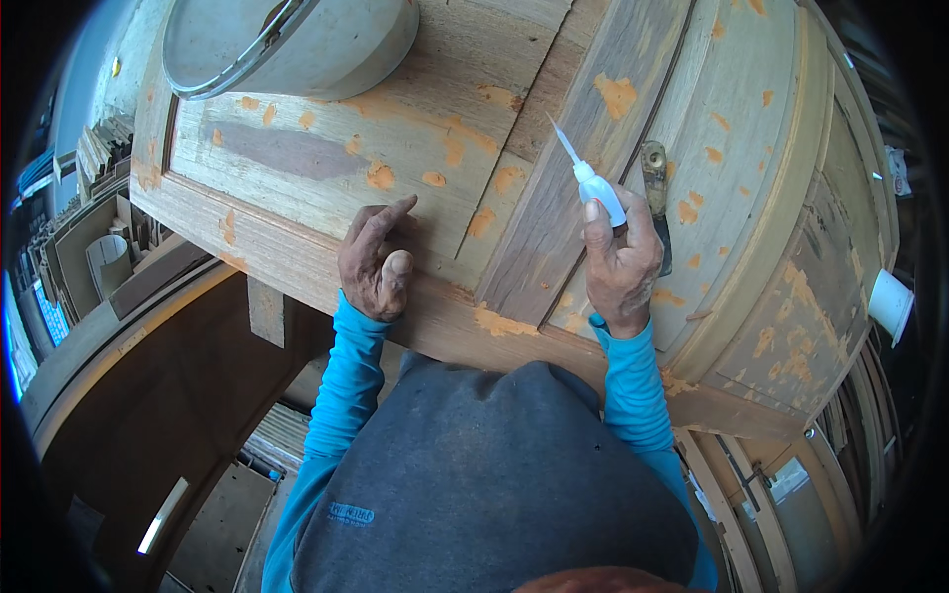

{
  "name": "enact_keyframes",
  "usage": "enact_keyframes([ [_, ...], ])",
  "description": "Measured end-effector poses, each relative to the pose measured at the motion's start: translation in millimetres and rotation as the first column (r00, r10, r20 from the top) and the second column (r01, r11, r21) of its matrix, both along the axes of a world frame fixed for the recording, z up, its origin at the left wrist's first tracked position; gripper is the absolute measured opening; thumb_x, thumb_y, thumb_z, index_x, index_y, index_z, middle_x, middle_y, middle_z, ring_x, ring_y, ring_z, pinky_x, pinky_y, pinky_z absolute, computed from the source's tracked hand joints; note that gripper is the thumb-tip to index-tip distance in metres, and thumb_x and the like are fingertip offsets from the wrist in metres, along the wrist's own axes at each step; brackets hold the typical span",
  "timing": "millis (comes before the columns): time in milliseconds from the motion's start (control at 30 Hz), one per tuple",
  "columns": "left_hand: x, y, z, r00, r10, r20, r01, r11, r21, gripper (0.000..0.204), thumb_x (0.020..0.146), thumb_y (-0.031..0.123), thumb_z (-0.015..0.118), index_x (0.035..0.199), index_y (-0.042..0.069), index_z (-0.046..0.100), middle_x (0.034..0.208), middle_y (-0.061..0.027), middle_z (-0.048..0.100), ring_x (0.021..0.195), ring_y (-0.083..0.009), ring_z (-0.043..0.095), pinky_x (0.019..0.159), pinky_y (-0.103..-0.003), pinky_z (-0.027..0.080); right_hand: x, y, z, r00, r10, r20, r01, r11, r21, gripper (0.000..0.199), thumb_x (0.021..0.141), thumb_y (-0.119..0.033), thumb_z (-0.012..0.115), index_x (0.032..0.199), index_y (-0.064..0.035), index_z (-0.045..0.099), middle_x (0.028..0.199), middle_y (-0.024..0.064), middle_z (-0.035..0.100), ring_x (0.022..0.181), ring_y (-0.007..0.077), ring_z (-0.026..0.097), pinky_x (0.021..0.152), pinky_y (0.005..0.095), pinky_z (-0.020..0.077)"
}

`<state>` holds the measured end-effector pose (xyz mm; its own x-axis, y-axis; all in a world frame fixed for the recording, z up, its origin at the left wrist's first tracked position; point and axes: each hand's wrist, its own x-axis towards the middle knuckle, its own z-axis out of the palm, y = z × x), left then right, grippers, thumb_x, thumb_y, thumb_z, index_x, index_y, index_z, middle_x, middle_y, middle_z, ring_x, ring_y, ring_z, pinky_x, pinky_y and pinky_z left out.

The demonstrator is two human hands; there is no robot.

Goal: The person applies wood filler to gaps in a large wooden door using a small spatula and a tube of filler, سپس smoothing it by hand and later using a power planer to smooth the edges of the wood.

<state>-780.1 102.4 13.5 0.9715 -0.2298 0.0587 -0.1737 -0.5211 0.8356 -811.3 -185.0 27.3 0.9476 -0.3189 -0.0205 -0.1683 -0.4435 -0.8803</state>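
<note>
Fingers of the right hand (625, 277) pinched a white, pointed-nozzle plastic bottle (602, 201); beneath the loosely spread fingers of the left hand (371, 262) lay an orange-patched wooden panel (316, 198).

Worn here before us: a dark navy top (494, 465), its front bearing small blue print (352, 513); bright blue long sleeves (348, 381), softly creased.

A: anyone see the whole bucket (361, 49)?
B: nah, far side's cropped. Right hand (623, 267) covers part of the bottle (606, 194) too.
A: and the dark tool (654, 163)?
B: partly behind that hand. Clutter (883, 94) far right's too murky lol
</note>
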Motion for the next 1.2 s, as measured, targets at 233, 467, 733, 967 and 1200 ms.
enact_keyframes([
  [233, 1, -2, 3, 0.999, 0.033, -0.025, -0.033, 0.999, -0.017, 0.079, 0.103, 0.066, 0.045, 0.129, -0.005, 0.068, 0.103, -0.0183, 0.065, 0.094, -0.0284, 0.065, 0.085, -0.037, 0.050, 13, -4, -11, 0.997, -0.069, -0.033, 0.069, 0.997, -0.018, 0.026, 0.103, -0.025, 0.066, 0.108, 0.0003, 0.068, 0.082, 0.0128, 0.069, 0.071, 0.0195, 0.067, 0.063, 0.0372, 0.0518],
  [467, 1, 0, 1, 0.998, 0.052, -0.019, -0.052, 0.998, -0.038, 0.074, 0.104, 0.062, 0.048, 0.128, -0.005, 0.069, 0.103, -0.0184, 0.065, 0.095, -0.0281, 0.065, 0.087, -0.037, 0.050, 26, 1, -6, 0.998, -0.057, 0.030, 0.059, 0.994, -0.094, 0.023, 0.100, -0.022, 0.068, 0.103, 0.0008, 0.068, 0.076, 0.0133, 0.067, 0.067, 0.0199, 0.064, 0.060, 0.0380, 0.0505],
  [733, 2, 0, 4, 0.997, 0.060, -0.059, -0.062, 0.997, -0.046, 0.070, 0.104, 0.058, 0.051, 0.128, -0.004, 0.069, 0.107, -0.0195, 0.067, 0.098, -0.0291, 0.066, 0.089, -0.037, 0.050, 32, 0, -4, 0.999, -0.038, 0.035, 0.042, 0.990, -0.135, 0.022, 0.099, -0.021, 0.070, 0.101, 0.0011, 0.067, 0.074, 0.0125, 0.065, 0.065, 0.0182, 0.060, 0.059, 0.0378, 0.0493],
  [967, 2, 0, 4, 0.997, 0.066, -0.051, -0.068, 0.997, -0.048, 0.067, 0.103, 0.056, 0.052, 0.128, -0.004, 0.069, 0.106, -0.0194, 0.067, 0.098, -0.0290, 0.066, 0.089, -0.038, 0.050, 36, 2, -3, 0.999, -0.011, 0.040, 0.017, 0.989, -0.147, 0.022, 0.100, -0.021, 0.069, 0.100, 0.0012, 0.067, 0.071, 0.0104, 0.061, 0.062, 0.0162, 0.057, 0.056, 0.0367, 0.0470],
  [1200, 2, 0, 3, 0.997, 0.063, -0.041, -0.065, 0.996, -0.056, 0.066, 0.104, 0.055, 0.051, 0.128, -0.004, 0.069, 0.102, -0.0173, 0.066, 0.093, -0.0277, 0.065, 0.086, -0.037, 0.050, 38, 4, -3, 0.998, -0.005, 0.056, 0.013, 0.989, -0.144, 0.020, 0.100, -0.019, 0.069, 0.098, 0.0010, 0.066, 0.070, 0.0097, 0.060, 0.062, 0.0154, 0.055, 0.056, 0.0365, 0.0461],
])
